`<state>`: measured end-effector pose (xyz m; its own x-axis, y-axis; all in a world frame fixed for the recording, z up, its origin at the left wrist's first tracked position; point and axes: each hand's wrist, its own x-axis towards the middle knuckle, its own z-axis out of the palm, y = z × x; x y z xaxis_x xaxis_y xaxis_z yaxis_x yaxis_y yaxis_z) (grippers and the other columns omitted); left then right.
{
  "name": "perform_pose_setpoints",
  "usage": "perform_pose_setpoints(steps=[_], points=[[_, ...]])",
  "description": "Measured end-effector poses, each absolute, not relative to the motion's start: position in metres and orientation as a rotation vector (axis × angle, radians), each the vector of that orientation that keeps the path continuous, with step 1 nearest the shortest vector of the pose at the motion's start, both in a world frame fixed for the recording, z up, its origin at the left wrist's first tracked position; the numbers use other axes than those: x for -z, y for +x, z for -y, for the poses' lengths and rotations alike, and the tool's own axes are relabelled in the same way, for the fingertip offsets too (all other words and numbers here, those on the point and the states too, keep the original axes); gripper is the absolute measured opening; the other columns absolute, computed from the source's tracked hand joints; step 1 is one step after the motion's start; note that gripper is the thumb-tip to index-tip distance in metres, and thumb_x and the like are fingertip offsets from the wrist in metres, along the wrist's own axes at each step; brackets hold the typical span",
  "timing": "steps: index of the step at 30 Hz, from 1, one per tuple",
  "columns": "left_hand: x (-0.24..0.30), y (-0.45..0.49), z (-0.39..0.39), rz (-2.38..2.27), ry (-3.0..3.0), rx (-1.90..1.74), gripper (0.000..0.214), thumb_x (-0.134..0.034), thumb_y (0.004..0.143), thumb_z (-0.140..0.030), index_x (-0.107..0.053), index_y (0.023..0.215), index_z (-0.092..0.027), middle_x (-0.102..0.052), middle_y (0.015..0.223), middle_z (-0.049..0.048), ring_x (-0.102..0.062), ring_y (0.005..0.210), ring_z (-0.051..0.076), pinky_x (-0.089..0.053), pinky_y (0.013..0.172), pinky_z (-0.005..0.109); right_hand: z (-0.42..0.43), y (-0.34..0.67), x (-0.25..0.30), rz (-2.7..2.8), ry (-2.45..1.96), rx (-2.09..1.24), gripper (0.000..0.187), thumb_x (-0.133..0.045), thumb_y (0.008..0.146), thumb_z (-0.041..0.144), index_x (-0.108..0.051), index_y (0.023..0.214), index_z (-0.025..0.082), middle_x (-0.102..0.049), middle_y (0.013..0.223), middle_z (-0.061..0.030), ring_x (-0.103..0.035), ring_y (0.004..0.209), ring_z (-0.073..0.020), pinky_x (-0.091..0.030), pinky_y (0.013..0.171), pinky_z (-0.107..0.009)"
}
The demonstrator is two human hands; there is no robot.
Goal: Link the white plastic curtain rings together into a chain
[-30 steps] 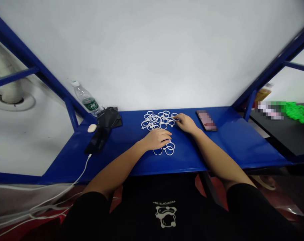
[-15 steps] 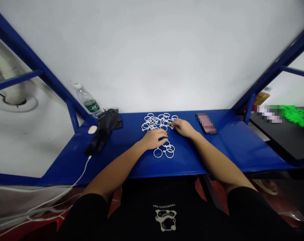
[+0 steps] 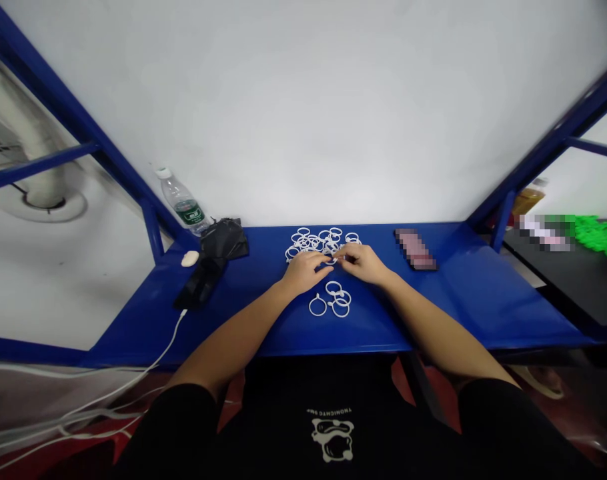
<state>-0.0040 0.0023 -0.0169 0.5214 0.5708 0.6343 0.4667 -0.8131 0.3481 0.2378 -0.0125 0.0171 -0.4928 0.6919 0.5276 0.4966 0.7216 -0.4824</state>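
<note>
- The fingertips of the left hand (image 3: 306,270) and the right hand (image 3: 367,263) meet just above the frame's middle, pinched — as far as I can see — on one white ring (image 3: 332,261).
- It seems thin, light and stiff, a little slippery; better to hold it by the rim.
- Just above it lies the pile of rings (image 3: 316,240); three loose rings (image 3: 333,301) lie lower on the blue table (image 3: 458,293).
- A phone (image 3: 416,249) is to the right.
</note>
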Motion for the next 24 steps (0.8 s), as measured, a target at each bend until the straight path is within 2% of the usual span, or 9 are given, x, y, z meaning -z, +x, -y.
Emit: perform_pose_setpoints(steps=[4, 8, 11, 18, 24], points=[[0.012, -0.005, 0.000, -0.892, 2.704, -1.219, 0.015, -0.069, 0.103, -0.031, -0.080, 0.103, -0.021, -0.081, 0.096, 0.0050, -0.075, 0.088, 0.020, -0.054, 0.084, 0.037, 0.018, 0.228, -0.017, 2.205, -0.862, -0.416, 0.016, -0.064, 0.099, 0.025, -0.078, 0.105, 0.021, -0.078, 0.094, -0.0055, -0.068, 0.073, -0.0158, -0.053, 0.069, -0.027], [0.008, -0.005, 0.001, -0.876, 2.765, -1.235, 0.020, -0.062, 0.106, -0.029, -0.079, 0.101, -0.020, -0.082, 0.095, 0.0058, -0.075, 0.086, 0.020, -0.051, 0.081, 0.037, 0.019, 0.227, -0.016, 2.183, -0.868, -0.413, 0.017, -0.063, 0.102, 0.030, -0.078, 0.105, 0.022, -0.080, 0.096, -0.0064, -0.072, 0.080, -0.0179, -0.056, 0.074, -0.030], [0.007, -0.005, 0.003, -0.877, 2.790, -1.254, 0.025, -0.058, 0.107, -0.030, -0.078, 0.096, -0.020, -0.081, 0.091, 0.0062, -0.074, 0.083, 0.021, -0.049, 0.082, 0.039, 0.021, 0.225, -0.016, 2.158, -0.876, -0.429, 0.017, -0.062, 0.103, 0.030, -0.077, 0.103, 0.022, -0.080, 0.096, -0.0066, -0.074, 0.086, -0.0194, -0.057, 0.078, -0.031], [0.005, -0.006, 0.003, -0.890, 2.806, -1.300, 0.026, -0.058, 0.106, -0.026, -0.074, 0.087, -0.019, -0.078, 0.082, 0.0043, -0.072, 0.077, 0.019, -0.047, 0.078, 0.038, 0.025, 0.218, -0.021, 2.118, -0.926, -0.441, 0.015, -0.062, 0.099, 0.023, -0.077, 0.098, 0.021, -0.081, 0.091, -0.0050, -0.074, 0.079, -0.0179, -0.054, 0.073, -0.028], [0.001, -0.009, 0.003, -0.641, 2.752, -1.095, 0.031, -0.061, 0.106, -0.043, -0.077, 0.089, -0.022, -0.080, 0.088, 0.0041, -0.074, 0.081, 0.019, -0.052, 0.080, 0.036, 0.026, 0.237, -0.041, 2.264, -0.945, -0.494, 0.019, -0.066, 0.100, 0.035, -0.080, 0.098, 0.022, -0.081, 0.085, -0.0016, -0.071, 0.071, -0.0160, -0.051, 0.067, -0.026]])
